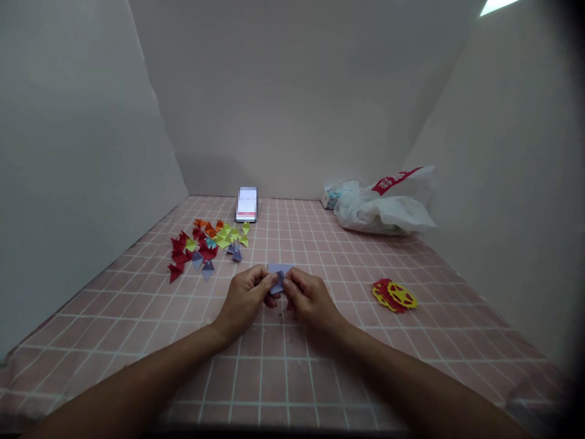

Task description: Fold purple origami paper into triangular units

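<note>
Between both hands, above the middle of the table, is a small piece of purple paper [280,268], partly folded over. My left hand [250,294] pinches its left side with the thumb on top. On the other side, my right hand [309,297] grips the paper between thumb and fingers. Its lower part is hidden behind the fingertips. To the left lies a loose pile of folded paper pieces [208,251] in red, orange, yellow-green, blue and purple. A folded purple piece [208,269] rests at the pile's near edge.
A phone [247,205] with a lit, blurred screen stands at the back. At the back right, a white plastic bag [384,210] lies beside a small box [328,198]. Red and yellow cut-out discs [395,295] are stacked on the right. The pink checked tablecloth [274,378] meets pale walls.
</note>
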`<control>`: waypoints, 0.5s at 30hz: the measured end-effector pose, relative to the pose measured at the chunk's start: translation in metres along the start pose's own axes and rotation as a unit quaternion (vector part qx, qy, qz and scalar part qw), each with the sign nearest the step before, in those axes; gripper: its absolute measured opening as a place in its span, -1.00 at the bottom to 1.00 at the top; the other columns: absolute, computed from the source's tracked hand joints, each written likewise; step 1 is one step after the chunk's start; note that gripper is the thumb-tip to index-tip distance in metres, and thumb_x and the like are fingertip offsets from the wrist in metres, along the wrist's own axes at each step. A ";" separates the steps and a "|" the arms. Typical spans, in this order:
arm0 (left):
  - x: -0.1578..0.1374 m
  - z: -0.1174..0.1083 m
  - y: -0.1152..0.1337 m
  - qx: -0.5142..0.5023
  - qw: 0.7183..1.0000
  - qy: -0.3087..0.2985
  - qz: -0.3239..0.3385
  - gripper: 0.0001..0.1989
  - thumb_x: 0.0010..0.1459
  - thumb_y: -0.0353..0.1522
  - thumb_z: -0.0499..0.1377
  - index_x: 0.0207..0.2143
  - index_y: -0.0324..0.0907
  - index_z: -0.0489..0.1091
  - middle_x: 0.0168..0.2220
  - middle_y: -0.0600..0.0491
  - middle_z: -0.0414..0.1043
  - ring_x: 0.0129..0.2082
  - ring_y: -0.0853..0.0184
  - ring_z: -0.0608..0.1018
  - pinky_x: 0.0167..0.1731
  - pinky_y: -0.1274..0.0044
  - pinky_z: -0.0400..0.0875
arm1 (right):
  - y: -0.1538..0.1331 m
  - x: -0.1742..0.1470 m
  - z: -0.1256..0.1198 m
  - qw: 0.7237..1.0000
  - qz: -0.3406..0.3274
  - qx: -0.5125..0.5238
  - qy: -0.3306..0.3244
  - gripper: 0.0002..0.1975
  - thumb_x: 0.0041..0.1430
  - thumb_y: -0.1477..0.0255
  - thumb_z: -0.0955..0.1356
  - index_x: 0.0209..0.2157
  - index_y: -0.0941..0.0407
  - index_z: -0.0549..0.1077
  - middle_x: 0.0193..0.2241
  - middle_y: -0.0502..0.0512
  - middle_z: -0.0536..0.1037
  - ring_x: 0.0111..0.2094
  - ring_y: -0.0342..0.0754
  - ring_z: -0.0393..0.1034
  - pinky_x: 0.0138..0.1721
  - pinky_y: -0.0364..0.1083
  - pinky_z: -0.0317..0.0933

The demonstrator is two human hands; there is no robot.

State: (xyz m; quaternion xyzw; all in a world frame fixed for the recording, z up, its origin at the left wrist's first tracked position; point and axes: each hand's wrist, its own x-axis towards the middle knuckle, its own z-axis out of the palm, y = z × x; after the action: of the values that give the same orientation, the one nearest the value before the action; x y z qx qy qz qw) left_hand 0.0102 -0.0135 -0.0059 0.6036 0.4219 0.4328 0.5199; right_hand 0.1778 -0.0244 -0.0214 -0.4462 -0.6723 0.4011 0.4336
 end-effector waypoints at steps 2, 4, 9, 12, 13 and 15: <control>0.000 -0.001 0.000 0.013 1.000 0.002 0.008 -0.69 0.21 -0.18 0.18 -0.46 -0.22 0.37 -0.55 0.12 0.42 -0.60 0.43 0.50 -0.52 0.59 0.39 | 0.001 0.000 0.001 1.000 -0.011 -0.014 0.011 -0.69 0.32 0.30 0.25 -0.51 0.07 0.25 -0.63 -0.05 0.32 -0.61 -0.15 0.19 -0.55 -0.14 0.04; 0.000 -0.001 0.001 0.020 1.000 0.006 0.013 -0.69 0.21 -0.18 0.18 -0.46 -0.22 0.38 -0.55 0.11 0.43 -0.59 0.43 0.52 -0.52 0.60 0.40 | 0.000 -0.001 0.003 1.000 -0.006 0.008 0.002 -0.72 0.32 0.29 0.25 -0.47 0.07 0.28 -0.62 -0.06 0.33 -0.62 -0.15 0.19 -0.55 -0.14 0.06; -0.002 0.001 0.004 0.041 0.999 0.018 0.018 -0.70 0.21 -0.19 0.18 -0.48 -0.22 0.39 -0.57 0.11 0.43 -0.58 0.41 0.52 -0.52 0.59 0.41 | -0.001 -0.002 0.003 0.999 0.023 0.047 -0.007 -0.72 0.30 0.30 0.29 -0.49 0.07 0.29 -0.65 -0.07 0.34 -0.62 -0.14 0.22 -0.55 -0.14 0.09; -0.002 0.001 0.004 0.043 0.998 0.026 0.026 -0.74 0.16 -0.23 0.22 -0.49 -0.22 0.39 -0.58 0.11 0.44 -0.56 0.40 0.52 -0.49 0.58 0.41 | -0.001 -0.002 0.000 1.000 0.015 0.019 0.009 -0.67 0.32 0.28 0.26 -0.53 0.06 0.27 -0.67 -0.06 0.33 -0.63 -0.14 0.23 -0.55 -0.14 0.08; -0.001 0.000 0.004 0.037 0.999 0.024 0.025 -0.77 0.14 -0.25 0.24 -0.48 -0.22 0.39 -0.57 0.10 0.45 -0.55 0.40 0.52 -0.47 0.58 0.42 | -0.001 -0.002 -0.001 1.000 0.010 0.011 0.014 -0.67 0.33 0.29 0.26 -0.52 0.06 0.27 -0.67 -0.06 0.33 -0.63 -0.14 0.23 -0.56 -0.14 0.08; 0.000 -0.001 0.004 0.024 0.999 0.019 0.015 -0.79 0.12 -0.27 0.24 -0.46 -0.22 0.39 -0.57 0.11 0.45 -0.55 0.40 0.52 -0.47 0.57 0.42 | -0.001 -0.002 -0.001 1.000 -0.001 -0.007 0.019 -0.68 0.33 0.30 0.25 -0.52 0.07 0.27 -0.67 -0.06 0.34 -0.63 -0.15 0.22 -0.56 -0.15 0.07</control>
State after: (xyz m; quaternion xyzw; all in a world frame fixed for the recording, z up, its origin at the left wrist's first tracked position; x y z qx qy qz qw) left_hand 0.0096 -0.0138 -0.0023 0.6141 0.4330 0.4416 0.4903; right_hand 0.1791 -0.0267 -0.0204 -0.4558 -0.6671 0.3877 0.4438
